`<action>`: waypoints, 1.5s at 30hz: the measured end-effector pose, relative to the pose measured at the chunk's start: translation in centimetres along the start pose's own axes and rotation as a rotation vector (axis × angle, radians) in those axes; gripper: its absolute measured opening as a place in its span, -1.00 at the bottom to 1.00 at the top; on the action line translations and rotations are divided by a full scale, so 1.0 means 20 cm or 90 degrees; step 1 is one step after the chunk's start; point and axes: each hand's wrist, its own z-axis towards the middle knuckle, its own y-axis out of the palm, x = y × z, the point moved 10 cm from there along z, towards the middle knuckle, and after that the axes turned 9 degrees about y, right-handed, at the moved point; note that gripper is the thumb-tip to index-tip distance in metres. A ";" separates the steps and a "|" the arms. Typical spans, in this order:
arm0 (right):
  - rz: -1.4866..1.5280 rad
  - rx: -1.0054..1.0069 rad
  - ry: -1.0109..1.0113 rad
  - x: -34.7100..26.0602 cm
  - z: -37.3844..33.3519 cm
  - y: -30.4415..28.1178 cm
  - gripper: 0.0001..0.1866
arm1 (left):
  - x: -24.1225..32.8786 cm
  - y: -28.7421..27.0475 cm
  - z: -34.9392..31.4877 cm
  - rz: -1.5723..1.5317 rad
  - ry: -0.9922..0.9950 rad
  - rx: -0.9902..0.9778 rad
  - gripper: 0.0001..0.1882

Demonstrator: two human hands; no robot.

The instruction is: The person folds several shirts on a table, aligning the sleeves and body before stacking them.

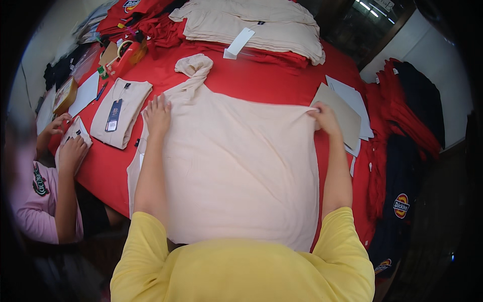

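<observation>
A cream shirt point(241, 166) is spread over the red-covered table in front of me, its near edge reaching my body. One sleeve point(196, 68) lies twisted and bunched at the far left. My left hand point(158, 115) rests flat on the shirt's left part, fingers stretched out. At the far right corner, my right hand point(326, 118) pinches the cloth between thumb and fingers. A white tag point(142, 158) peeks out partly beside my left forearm. Just left of that hand lies a folded cream shirt point(138, 95) with a dark hang tag point(114, 116).
Stacked cream garments point(251, 25) lie at the back. A red tape dispenser point(123, 60) stands far left. Cardboard point(337, 113) and white sheets point(354, 103) lie right, near hanging dark blue and red garments point(402, 110). At left, a person's hands point(73, 151) touch another folded shirt.
</observation>
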 end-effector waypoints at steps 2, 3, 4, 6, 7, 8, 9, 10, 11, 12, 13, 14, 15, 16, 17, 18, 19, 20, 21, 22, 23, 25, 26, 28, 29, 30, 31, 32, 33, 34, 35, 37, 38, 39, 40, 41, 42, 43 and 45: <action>0.057 0.036 0.067 0.23 0.06 -0.25 -0.72 | 0.05 0.06 0.08 0.027 0.004 0.002 -0.51; 0.020 0.052 0.092 0.31 0.08 -0.30 -0.70 | 0.08 0.07 0.11 0.042 0.006 0.003 -0.53; -0.063 0.075 0.107 0.33 0.08 -0.31 -0.70 | 0.12 0.08 0.14 0.028 -0.001 -0.015 -0.56; -0.229 0.119 0.130 0.31 0.06 -0.32 -0.68 | 0.17 0.07 0.20 0.001 -0.019 -0.044 -0.62; -0.241 0.124 0.151 0.26 0.06 -0.30 -0.70 | 0.13 0.05 0.22 -0.078 -0.041 -0.006 -0.64; -0.255 0.128 0.172 0.22 0.06 -0.27 -0.71 | 0.09 0.03 0.25 -0.157 -0.063 0.032 -0.66; -0.272 0.139 0.197 0.20 0.05 -0.27 -0.73 | 0.04 0.03 0.27 -0.243 -0.081 0.070 -0.68; -0.298 0.158 0.123 0.17 0.07 -0.24 -0.76 | 0.03 0.03 0.29 -0.208 -0.063 0.086 -0.67; -0.324 0.176 0.047 0.14 0.09 -0.19 -0.78 | 0.00 0.03 0.30 -0.174 -0.045 0.101 -0.66; -0.342 0.197 -0.019 0.12 0.09 -0.17 -0.81 | 0.05 0.02 0.35 -0.137 -0.017 0.113 -0.65; -0.345 0.195 -0.003 0.17 0.09 -0.17 -0.83 | 0.05 0.09 0.40 -0.074 -0.030 -0.016 -0.61; -0.348 0.193 0.012 0.21 0.08 -0.15 -0.84 | 0.07 0.12 0.44 -0.058 -0.021 -0.068 -0.60; -0.358 0.188 0.023 0.21 0.08 -0.10 -0.85 | 0.09 0.13 0.46 -0.047 -0.021 -0.121 -0.58; -0.388 0.240 0.004 0.16 0.05 -0.10 -0.84 | 0.13 0.13 0.46 -0.038 -0.020 -0.174 -0.56; -0.417 0.292 -0.014 0.12 -0.01 -0.10 -0.83 | 0.20 0.13 0.46 -0.002 -0.010 -0.195 -0.54; -0.448 0.349 -0.031 0.07 -0.08 -0.12 -0.82 | 0.35 0.10 0.46 0.031 0.004 -0.214 -0.53; -0.425 0.306 -0.007 0.06 -0.11 -0.05 -0.79 | 0.44 0.08 0.44 0.070 0.013 -0.230 -0.51; -0.402 0.262 0.014 0.04 -0.15 0.03 -0.76 | 0.48 0.08 0.43 0.074 0.040 -0.224 -0.51; -0.379 0.217 0.033 0.03 -0.19 0.10 -0.73 | 0.50 0.12 0.41 0.077 0.065 -0.218 -0.52; -0.384 0.228 0.012 0.04 -0.25 0.15 -0.69 | 0.53 0.17 0.41 0.077 0.096 -0.212 -0.52; -0.384 0.238 -0.014 0.06 -0.29 0.23 -0.64 | 0.48 0.22 0.43 0.032 0.106 -0.148 -0.53; -0.394 0.235 0.039 0.13 -0.31 0.25 -0.49 | 0.42 0.28 0.48 -0.084 0.017 -0.087 -0.55; -0.380 0.235 0.038 0.13 -0.31 0.24 -0.49 | 0.39 0.29 0.50 -0.143 -0.026 -0.056 -0.56; -0.348 0.237 0.035 0.15 -0.29 0.23 -0.50 | 0.26 0.30 0.57 -0.216 -0.077 -0.020 -0.58; -0.271 0.227 0.011 0.15 -0.30 0.22 -0.51 | 0.19 0.29 0.59 -0.250 -0.101 -0.007 -0.59; -0.195 0.220 -0.012 0.16 -0.30 0.20 -0.52 | 0.19 0.23 0.61 -0.342 -0.052 0.043 -0.61; -0.123 0.218 -0.033 0.16 -0.32 0.16 -0.53 | 0.23 0.16 0.62 -0.439 -0.001 0.091 -0.63; -0.136 0.231 -0.005 0.20 -0.38 0.10 -0.54 | 0.27 0.07 0.59 -0.319 0.061 0.126 -0.65; -0.149 0.244 0.023 0.23 -0.47 0.03 -0.55 | 0.33 -0.05 0.50 -0.199 0.122 0.164 -0.66; -0.163 0.257 0.054 0.26 -0.58 -0.03 -0.56 | 0.38 -0.10 0.41 -0.159 0.128 0.106 -0.66; -0.196 0.266 0.079 0.29 -0.71 -0.09 -0.56 | 0.44 -0.13 0.30 -0.120 0.136 0.052 -0.66; -0.254 0.263 0.124 0.32 -0.97 -0.11 -0.57 | 0.49 0.01 0.06 -0.201 0.166 -0.156 -0.64; -0.279 0.249 0.115 0.30 -1.08 -0.05 -0.57 | 0.51 -0.03 -0.02 -0.122 0.219 -0.089 -0.63; -0.303 0.231 0.105 0.27 -1.18 0.03 -0.57 | 0.52 -0.05 -0.13 -0.041 0.268 -0.022 -0.63; -0.330 0.211 0.101 0.27 -1.27 0.10 -0.57 | 0.56 -0.08 -0.23 0.036 0.319 0.040 -0.62; -0.353 0.228 0.091 0.26 -1.32 0.14 -0.57 | 0.53 -0.09 -0.24 0.018 0.319 0.046 -0.62; -0.375 0.245 0.085 0.25 -1.36 0.17 -0.57 | 0.51 -0.12 -0.20 0.000 0.322 0.051 -0.62; -0.397 0.260 0.076 0.24 -1.39 0.18 -0.57 | 0.48 -0.16 -0.21 -0.016 0.322 0.055 -0.62; -0.332 0.358 0.122 0.29 -1.43 0.00 -0.57 | 0.53 -0.24 -0.29 -0.028 0.326 0.021 -0.62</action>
